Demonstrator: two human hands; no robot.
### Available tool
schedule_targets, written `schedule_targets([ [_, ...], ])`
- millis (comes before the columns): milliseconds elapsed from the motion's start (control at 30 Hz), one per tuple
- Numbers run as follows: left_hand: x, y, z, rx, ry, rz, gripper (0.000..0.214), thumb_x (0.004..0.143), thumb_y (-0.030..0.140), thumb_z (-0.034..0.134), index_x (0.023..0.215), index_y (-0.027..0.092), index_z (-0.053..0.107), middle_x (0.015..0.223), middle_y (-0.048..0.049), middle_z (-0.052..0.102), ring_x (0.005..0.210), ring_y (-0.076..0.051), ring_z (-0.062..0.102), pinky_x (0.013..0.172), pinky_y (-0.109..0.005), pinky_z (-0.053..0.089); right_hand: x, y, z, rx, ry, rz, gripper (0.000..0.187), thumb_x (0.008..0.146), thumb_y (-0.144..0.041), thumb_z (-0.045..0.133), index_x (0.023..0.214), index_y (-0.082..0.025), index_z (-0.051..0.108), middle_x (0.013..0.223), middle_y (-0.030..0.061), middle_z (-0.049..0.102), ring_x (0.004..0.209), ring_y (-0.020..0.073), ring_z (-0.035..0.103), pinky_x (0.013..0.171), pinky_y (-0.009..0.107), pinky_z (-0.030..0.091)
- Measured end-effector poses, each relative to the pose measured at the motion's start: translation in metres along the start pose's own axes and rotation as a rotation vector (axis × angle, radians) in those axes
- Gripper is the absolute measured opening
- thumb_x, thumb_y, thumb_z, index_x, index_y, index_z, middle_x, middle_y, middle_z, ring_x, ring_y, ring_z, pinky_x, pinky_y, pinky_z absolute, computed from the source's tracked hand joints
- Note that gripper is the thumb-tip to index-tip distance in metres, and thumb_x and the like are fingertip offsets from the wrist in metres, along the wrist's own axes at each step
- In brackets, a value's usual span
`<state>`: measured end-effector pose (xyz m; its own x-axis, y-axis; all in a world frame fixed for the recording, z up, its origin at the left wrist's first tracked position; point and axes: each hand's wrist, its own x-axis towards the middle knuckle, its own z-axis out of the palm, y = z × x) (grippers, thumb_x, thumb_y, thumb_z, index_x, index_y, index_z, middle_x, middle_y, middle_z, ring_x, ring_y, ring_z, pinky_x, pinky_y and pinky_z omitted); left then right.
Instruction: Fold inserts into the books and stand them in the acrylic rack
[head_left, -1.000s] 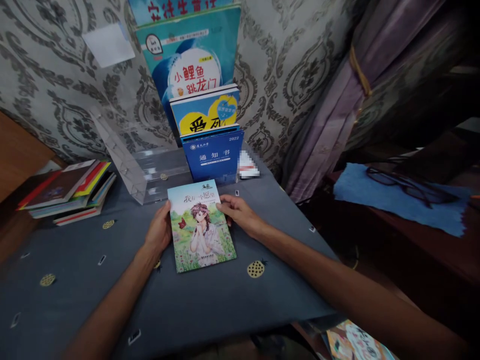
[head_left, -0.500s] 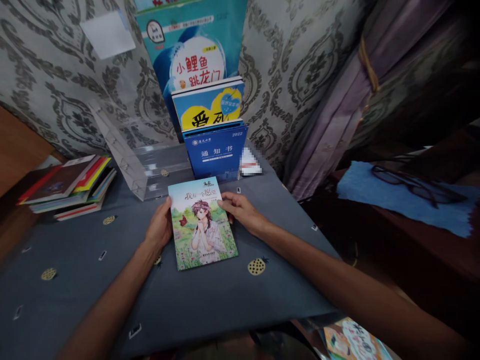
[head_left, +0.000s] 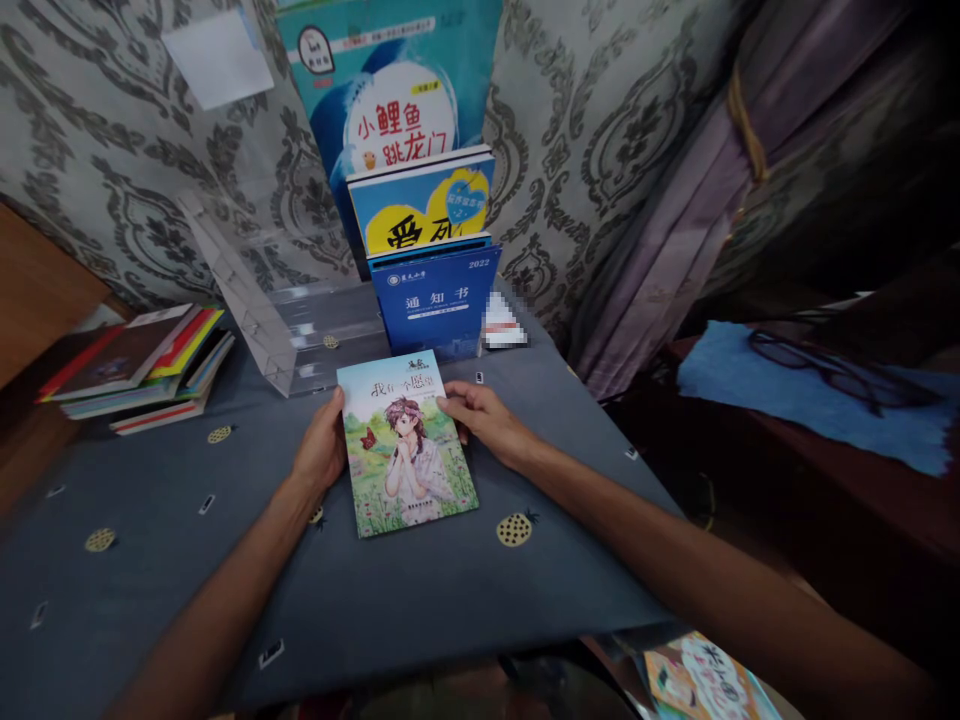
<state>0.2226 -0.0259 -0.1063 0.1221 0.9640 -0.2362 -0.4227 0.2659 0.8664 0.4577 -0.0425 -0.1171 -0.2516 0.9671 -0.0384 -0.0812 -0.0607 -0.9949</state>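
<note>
A thin book with a girl in a meadow on its cover [head_left: 405, 450] lies on the grey cloth-covered table [head_left: 420, 600]. My left hand [head_left: 321, 450] grips its left edge, thumb on the cover. My right hand [head_left: 484, 420] holds its upper right edge, fingers curled around it. Just behind the book stands a clear acrylic rack [head_left: 300, 330] holding a dark blue booklet [head_left: 435, 305], a blue and yellow book [head_left: 420, 205] and a tall teal book [head_left: 394, 95], stepped one behind another.
A stack of several books [head_left: 139, 365] lies at the table's far left. Patterned wallpaper [head_left: 120, 170] rises behind the rack. At right hang purple curtains [head_left: 675, 200], beside a dark surface with a blue cloth [head_left: 810, 400] and glasses [head_left: 832, 365]. Another colourful book [head_left: 705, 680] lies below the table edge.
The view has shifted slightly, so the rack and books sit a little lower. Both hands stay on the girl-cover book, which has barely moved.
</note>
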Motion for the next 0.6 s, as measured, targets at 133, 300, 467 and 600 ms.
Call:
schedule_targets([
  [133,0.0,0.0,0.0,0.007,0.031,-0.009,0.034,0.091,0.044,0.064,0.104,0.013,0.071,0.101,-0.0121,0.079,0.11,-0.033,0.071,0.098,-0.047,0.057,-0.001,0.0,0.0,-0.005,-0.003,0.001,0.033,0.083,-0.048,0.071,0.097,-0.019,0.067,0.067,-0.0005,0.059,0.053,0.0096,0.045,0.046,0.025,0.035],
  [300,0.003,-0.001,-0.003,0.0,0.029,-0.006,0.032,0.093,0.041,0.062,0.103,0.012,0.071,0.097,-0.0121,0.079,0.106,-0.032,0.072,0.098,-0.047,0.058,0.0,0.002,-0.001,-0.007,0.002,-0.013,0.03,0.082,-0.047,0.07,0.093,-0.019,0.067,0.065,-0.0018,0.058,0.05,0.0086,0.044,0.044,0.024,0.034],
  [467,0.009,-0.001,-0.005,-0.037,0.006,-0.004,0.03,0.096,0.036,0.058,0.109,0.011,0.069,0.099,-0.0124,0.079,0.107,-0.03,0.072,0.1,-0.046,0.057,0.002,0.002,-0.001,-0.008,0.008,-0.02,0.033,0.08,-0.049,0.071,0.091,-0.018,0.067,0.064,-0.0028,0.058,0.048,0.0079,0.043,0.043,0.023,0.032],
  [600,0.012,0.0,-0.005,-0.068,0.002,-0.012,0.028,0.098,0.033,0.055,0.11,0.01,0.068,0.101,-0.0133,0.078,0.107,-0.03,0.072,0.1,-0.046,0.057,0.002,0.0,0.001,-0.011,0.023,-0.035,0.037,0.076,-0.052,0.073,0.088,-0.018,0.066,0.06,-0.0044,0.056,0.047,0.0076,0.042,0.042,0.022,0.032],
])
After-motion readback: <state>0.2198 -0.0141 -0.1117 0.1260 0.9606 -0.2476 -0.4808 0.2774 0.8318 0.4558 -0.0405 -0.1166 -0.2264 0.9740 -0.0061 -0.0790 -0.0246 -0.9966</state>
